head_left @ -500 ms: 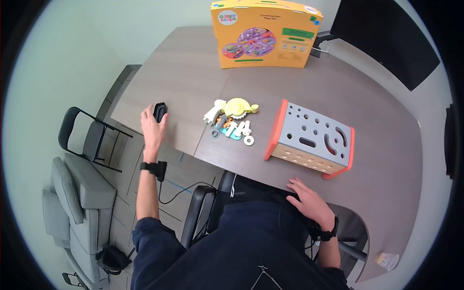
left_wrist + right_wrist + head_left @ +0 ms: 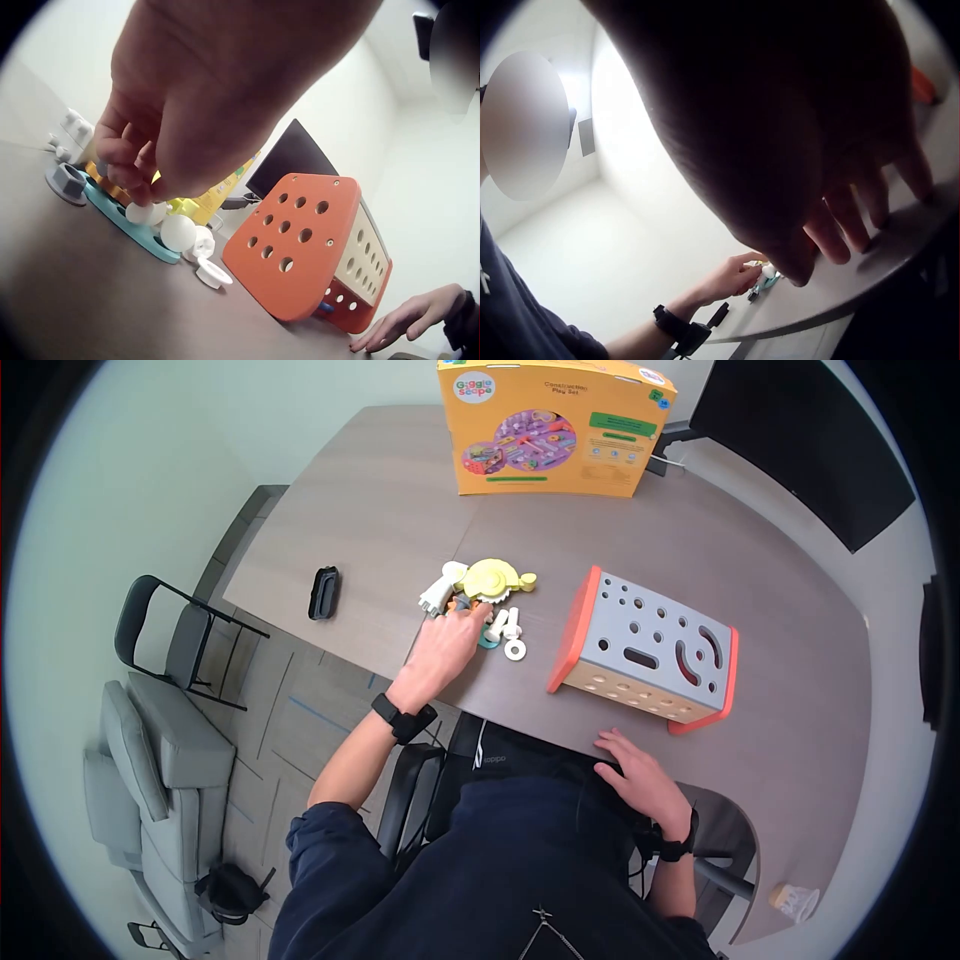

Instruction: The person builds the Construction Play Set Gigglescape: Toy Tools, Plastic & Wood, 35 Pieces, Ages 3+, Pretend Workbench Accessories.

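Observation:
My left hand [image 2: 447, 650] is over the near side of the toy-part pile, hiding some pieces. In the left wrist view its curled fingers [image 2: 124, 161] come down among the parts, tips at a white round-headed piece [image 2: 146, 213]; whether they pinch it I cannot tell. Around it lie a teal strip [image 2: 131, 225], a grey nut [image 2: 67, 183], a white ring [image 2: 515, 650] and a yellow saw-like piece [image 2: 492, 579]. My right hand [image 2: 648, 785] rests at the table's near edge, fingers spread and holding nothing.
A grey-topped toy bench with red ends [image 2: 583, 630] stands right of the pile. A black case [image 2: 324, 593] lies at the left. The yellow box [image 2: 550, 435] stands at the back, with a monitor [image 2: 805, 450] to its right. A cup [image 2: 796, 901] is at the lower right.
My left hand has left the black case and moved right to the toy parts. The case stays on the table. My right hand has hardly moved.

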The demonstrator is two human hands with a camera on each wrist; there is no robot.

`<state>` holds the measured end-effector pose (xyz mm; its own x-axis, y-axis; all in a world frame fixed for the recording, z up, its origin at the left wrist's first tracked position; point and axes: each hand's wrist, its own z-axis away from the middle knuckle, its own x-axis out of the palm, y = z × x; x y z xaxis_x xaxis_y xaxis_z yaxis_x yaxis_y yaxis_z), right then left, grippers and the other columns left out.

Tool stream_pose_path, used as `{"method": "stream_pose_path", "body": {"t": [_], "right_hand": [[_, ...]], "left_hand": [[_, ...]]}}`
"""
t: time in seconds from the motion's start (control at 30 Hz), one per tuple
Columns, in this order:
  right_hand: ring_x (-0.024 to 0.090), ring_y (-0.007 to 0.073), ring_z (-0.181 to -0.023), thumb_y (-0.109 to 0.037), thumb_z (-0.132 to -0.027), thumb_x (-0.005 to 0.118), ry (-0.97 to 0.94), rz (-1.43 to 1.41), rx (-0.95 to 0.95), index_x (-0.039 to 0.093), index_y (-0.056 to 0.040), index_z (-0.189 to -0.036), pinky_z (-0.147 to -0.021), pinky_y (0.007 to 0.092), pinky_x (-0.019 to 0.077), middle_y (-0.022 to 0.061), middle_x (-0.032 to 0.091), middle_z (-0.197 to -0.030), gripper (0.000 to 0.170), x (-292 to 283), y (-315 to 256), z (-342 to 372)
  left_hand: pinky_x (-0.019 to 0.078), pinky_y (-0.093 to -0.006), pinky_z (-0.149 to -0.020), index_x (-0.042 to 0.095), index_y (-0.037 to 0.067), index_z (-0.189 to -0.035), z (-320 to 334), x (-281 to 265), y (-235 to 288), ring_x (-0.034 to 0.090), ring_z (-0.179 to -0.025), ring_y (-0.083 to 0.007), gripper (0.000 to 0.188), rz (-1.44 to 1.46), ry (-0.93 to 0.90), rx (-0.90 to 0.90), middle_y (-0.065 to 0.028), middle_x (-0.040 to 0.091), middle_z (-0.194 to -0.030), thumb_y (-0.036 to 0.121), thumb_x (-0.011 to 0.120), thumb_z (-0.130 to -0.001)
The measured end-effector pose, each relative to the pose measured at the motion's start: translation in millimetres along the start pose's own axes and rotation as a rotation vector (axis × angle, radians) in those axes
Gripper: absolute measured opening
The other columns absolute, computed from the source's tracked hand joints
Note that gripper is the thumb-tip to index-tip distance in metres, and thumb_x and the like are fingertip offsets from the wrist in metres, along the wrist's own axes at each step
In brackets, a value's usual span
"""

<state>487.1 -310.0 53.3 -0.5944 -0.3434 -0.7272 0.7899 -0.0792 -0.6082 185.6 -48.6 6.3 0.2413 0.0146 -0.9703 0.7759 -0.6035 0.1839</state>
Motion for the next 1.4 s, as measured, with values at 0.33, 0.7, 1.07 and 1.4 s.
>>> {"method": "stream_pose_path", "body": {"t": [0.33,0.7,1.07,1.4], "right_hand": [[0.047,0.0371,-0.154,-0.030,-0.109,0.064,-0.008,0.010,0.009,0.061,-0.0014,-0.146,-0.122,0.0474,0.0454,0.0184,0.058,-0.159,0.046,-0.7,-0.7,-1.9],[0.055,0.0401,-0.146,-0.026,-0.109,0.065,0.009,-0.106,0.068,0.064,-0.0025,-0.143,-0.121,0.0462,0.0460,0.0205,0.063,-0.153,0.041,-11.4,-8.3,-5.8],[0.068,0.0415,-0.123,-0.019,-0.107,0.067,0.167,-0.179,0.150,0.067,-0.0007,-0.137,-0.105,0.0442,0.0537,0.0203,0.072,-0.132,0.035,-20.4,-3.3,13.1],[0.076,0.0301,-0.115,-0.015,-0.109,0.063,0.314,-0.287,0.252,0.069,0.0020,-0.134,-0.102,0.0390,0.0570,0.0186,0.078,-0.125,0.030,-22.5,22.8,25.3]], "left_hand": [[0.0575,-0.0465,-0.058,0.058,0.009,-0.122,-10.2,-2.0,-6.8,0.077,-0.074,-0.0332,0.019,-0.146,0.047,0.126,-0.0138,0.072,-0.076,0.012,0.064,-0.104],[0.0558,-0.0338,-0.066,0.064,-0.001,-0.124,-51.8,-27.3,58.2,0.071,-0.071,-0.0157,0.033,0.922,0.097,-0.281,-0.0086,0.078,-0.088,0.029,0.066,-0.111],[0.0599,-0.0370,-0.076,0.062,-0.006,-0.120,-57.4,0.1,99.9,0.077,-0.082,-0.0238,0.034,1.161,0.190,-0.287,-0.0158,0.077,-0.091,0.023,0.073,-0.106],[0.0595,-0.0308,-0.076,0.064,-0.004,-0.116,-60.4,1.0,104.8,0.073,-0.082,-0.0155,0.030,1.079,0.155,-0.248,-0.0100,0.075,-0.092,0.023,0.074,-0.106]]}}
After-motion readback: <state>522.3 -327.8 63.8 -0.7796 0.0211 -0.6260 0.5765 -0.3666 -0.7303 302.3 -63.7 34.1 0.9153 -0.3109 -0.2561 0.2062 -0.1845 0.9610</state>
